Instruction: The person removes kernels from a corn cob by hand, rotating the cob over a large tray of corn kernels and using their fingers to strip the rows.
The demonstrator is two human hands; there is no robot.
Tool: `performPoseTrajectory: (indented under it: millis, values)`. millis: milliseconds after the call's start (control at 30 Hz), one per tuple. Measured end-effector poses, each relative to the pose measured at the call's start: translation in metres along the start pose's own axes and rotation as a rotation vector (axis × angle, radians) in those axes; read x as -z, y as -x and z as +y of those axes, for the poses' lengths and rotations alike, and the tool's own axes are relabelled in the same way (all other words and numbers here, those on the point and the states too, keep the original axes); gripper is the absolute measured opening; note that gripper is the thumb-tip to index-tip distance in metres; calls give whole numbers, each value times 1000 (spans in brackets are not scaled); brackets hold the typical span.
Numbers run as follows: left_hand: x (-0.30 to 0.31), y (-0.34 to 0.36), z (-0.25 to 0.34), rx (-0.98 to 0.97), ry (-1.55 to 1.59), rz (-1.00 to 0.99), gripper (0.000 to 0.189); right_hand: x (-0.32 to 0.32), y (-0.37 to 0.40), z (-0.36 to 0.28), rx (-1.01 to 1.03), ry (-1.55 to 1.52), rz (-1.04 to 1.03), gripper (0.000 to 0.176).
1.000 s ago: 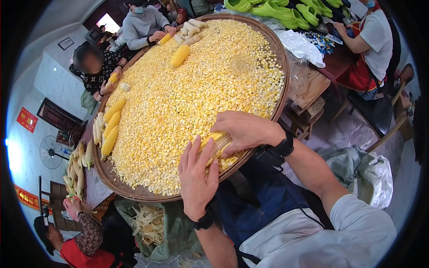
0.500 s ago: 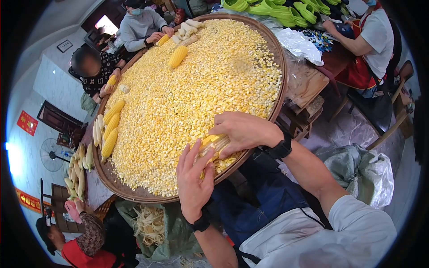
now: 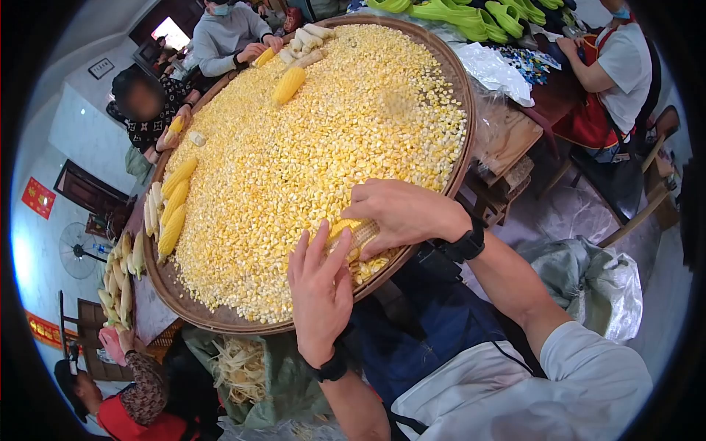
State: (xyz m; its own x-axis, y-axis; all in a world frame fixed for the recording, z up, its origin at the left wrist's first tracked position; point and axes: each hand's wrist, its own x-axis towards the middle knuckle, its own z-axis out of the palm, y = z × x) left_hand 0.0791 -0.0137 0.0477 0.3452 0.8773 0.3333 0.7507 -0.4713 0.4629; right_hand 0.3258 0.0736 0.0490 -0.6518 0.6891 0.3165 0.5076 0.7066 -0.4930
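Note:
A corn cob point(image 3: 362, 235), partly stripped of its kernels, lies between my hands at the near edge of a large round tray point(image 3: 220, 323). My right hand point(image 3: 403, 214) is wrapped round the cob from the right. On the cob's left side, my left hand point(image 3: 321, 283) has its fingers spread, with the fingertips near or touching it. Loose yellow kernels point(image 3: 316, 147) spread over the tray. Whole yellow cobs point(image 3: 173, 202) lie at the tray's left edge, and another yellow cob point(image 3: 289, 85) rests on the kernels farther back.
People sit at the tray's far left, at the right and at the lower left. Husked cobs point(image 3: 118, 283) are piled at left. Below the tray stands a sack of husks point(image 3: 243, 367). Green clogs point(image 3: 471, 22) are at the top, a silvery sack point(image 3: 596, 287) at right.
The view has shifted slightly, so the tray appears a little farther left. My left fingers have moved slightly closer to the cob. My right hand keeps its hold.

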Motion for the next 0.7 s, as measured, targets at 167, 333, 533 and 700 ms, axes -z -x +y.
performPoseTrajectory:
  millis: [167,333,533,700]
  values:
    - [0,2,-2,-28,6,16,58,0,0,-1,-17,-6,-9,71]
    - [1,3,-1,-26,16,24,57,0,1,0,-6,-10,-6,72]
    - [2,4,-4,-20,38,-4,54,1,1,-2,-13,-4,-9,72]
    - [0,2,5,-44,-1,60,60,0,1,-1,-19,3,-6,71]
